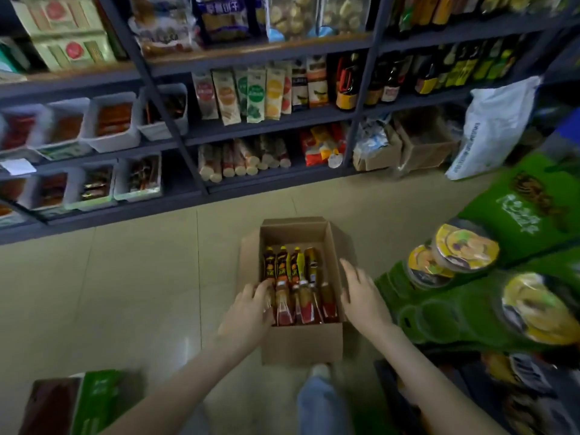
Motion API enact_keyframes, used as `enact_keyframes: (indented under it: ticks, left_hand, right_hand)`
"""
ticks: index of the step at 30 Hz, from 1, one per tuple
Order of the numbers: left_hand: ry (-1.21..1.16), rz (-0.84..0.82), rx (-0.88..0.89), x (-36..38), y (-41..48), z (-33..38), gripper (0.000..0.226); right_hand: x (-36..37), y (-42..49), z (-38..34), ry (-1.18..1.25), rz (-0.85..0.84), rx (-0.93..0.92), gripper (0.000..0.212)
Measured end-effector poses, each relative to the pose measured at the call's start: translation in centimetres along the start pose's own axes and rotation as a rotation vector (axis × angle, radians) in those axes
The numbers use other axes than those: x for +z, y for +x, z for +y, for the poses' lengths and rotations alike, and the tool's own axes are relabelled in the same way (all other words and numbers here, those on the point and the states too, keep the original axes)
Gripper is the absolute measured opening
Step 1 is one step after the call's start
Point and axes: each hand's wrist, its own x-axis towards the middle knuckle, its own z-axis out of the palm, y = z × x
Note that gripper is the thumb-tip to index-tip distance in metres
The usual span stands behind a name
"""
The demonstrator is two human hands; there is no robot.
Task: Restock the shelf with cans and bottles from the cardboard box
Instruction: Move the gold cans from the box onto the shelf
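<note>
Left hand [251, 306]: reaching into the box [301, 343], fingers fairly straight, touching the near-left bottle, gripping nothing.
Right hand [361, 293]: hovering spread wide over the box's right wall, holding nothing.
Bottles [295, 277]: lying in two rows inside the box, which is sitting on the floor before the shelf [266, 127].
Progress: seemingly just starting; only the box's far end is lying bare.
Remaining: both rows are waiting; no cans are showing.
</note>
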Motion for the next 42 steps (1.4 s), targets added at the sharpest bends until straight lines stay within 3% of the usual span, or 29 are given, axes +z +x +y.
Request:
enact_keyframes:
  ticks: [10, 22, 26, 30, 35, 39, 42]
  left_hand:
    - [0.024, -0.138, -0.091, 12.7, 18.4, -7.6, 0.061]
    - [0.256, -0.114, 0.102, 36.5, 43.1, -19.7, 0.056]
    - [0.309, -0.054, 0.272, 42.4, 49.4, -20.7, 0.057]
    - [0.423, -0.050, 0.427, 45.9, 52.9, -22.0, 0.061]
    - [0.361, 0.085, 0.509, 47.6, 53.9, -23.9, 0.060]
    - [0.336, 0.082, 0.504, 47.8, 53.9, -23.9, 0.058]
    - [0.340, 0.031, 0.476, 47.5, 53.9, -23.7, 0.062]
  right_hand:
    - [14.4, 14.8, 8.8, 0.044, -0.268, 0.141, 0.072]
    - [43.4, 34.7, 21.6, 0.185, -0.161, 0.223, 0.069]
    - [50.1, 41.2, 25.3, 0.140, -0.119, 0.234, 0.062]
    - [53.5, 45.9, 27.6, 0.053, -0.157, 0.228, 0.066]
    - [54.8, 47.9, 29.0, 0.137, -0.254, 0.198, 0.076]
    - [54.6, 47.4, 29.2, 0.096, -0.191, 0.150, 0.078]
    - [54.0, 46.6, 29.1, 0.217, -0.065, 0.170, 0.079]
